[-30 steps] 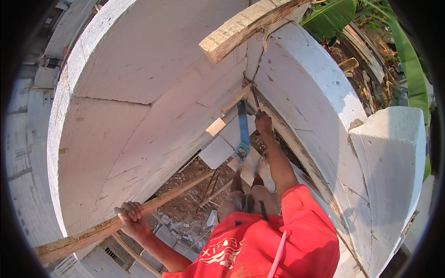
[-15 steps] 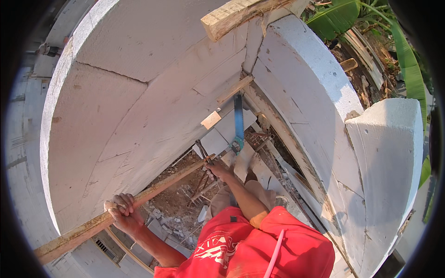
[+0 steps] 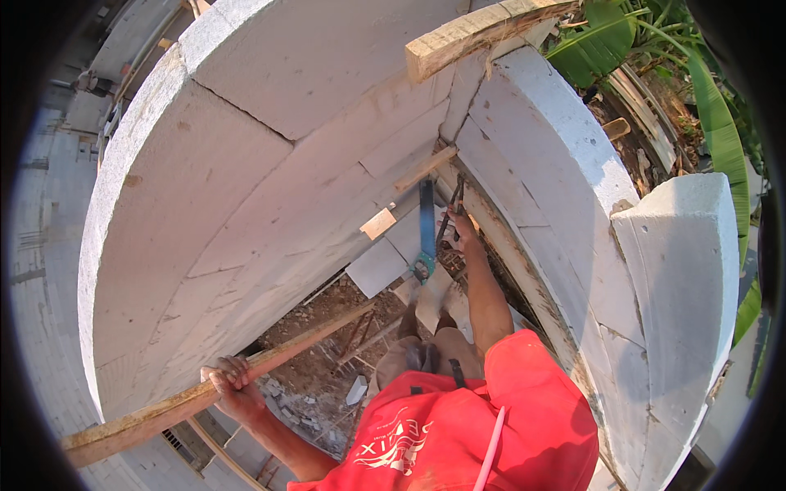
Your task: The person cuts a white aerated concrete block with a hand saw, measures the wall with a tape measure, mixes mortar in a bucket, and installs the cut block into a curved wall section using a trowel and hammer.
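Note:
My left hand (image 3: 233, 389) grips a long wooden pole (image 3: 164, 409) that slants from the lower left up toward the middle. My right hand (image 3: 469, 240) is raised at the inner corner of the white block wall (image 3: 270, 180). It holds a dark metal pincer-like tool (image 3: 453, 204) pointing upward. Just left of that hand a blue flat tool (image 3: 426, 225) with a greenish lower end hangs against the wall. A short wooden batten (image 3: 424, 168) sticks out of the corner above it. My red shirt (image 3: 467, 425) fills the lower middle.
A thick wooden beam (image 3: 483, 33) lies across the wall top. A second white wall section (image 3: 679, 286) stands at the right, with green banana leaves (image 3: 712, 106) behind. Far below lie rubble, a white slab (image 3: 377, 266) and bare earth (image 3: 319, 327).
Half a second ago my right hand was down near the wooden pole; it has risen back to the wall corner with the dark tool. My left hand keeps its grip on the pole.

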Action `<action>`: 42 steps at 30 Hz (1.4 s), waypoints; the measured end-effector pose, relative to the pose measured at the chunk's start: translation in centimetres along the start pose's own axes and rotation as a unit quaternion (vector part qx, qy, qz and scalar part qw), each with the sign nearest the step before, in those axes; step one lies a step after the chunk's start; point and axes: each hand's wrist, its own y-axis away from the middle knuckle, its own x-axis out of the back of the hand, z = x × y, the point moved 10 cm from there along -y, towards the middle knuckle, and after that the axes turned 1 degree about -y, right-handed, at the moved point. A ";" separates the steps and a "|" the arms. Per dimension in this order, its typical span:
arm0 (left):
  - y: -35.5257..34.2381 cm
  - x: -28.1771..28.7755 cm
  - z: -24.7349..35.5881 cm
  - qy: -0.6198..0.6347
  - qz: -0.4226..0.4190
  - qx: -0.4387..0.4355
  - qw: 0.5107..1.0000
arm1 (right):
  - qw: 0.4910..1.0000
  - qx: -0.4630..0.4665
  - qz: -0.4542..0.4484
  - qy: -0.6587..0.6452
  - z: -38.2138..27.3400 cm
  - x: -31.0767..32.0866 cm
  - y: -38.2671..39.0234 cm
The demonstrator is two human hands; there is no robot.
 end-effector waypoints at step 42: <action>-1.5 -6.0 -7.4 -0.014 0.023 0.049 0.998 | 0.541 0.635 0.025 0.551 -35.7 -20.6 57.3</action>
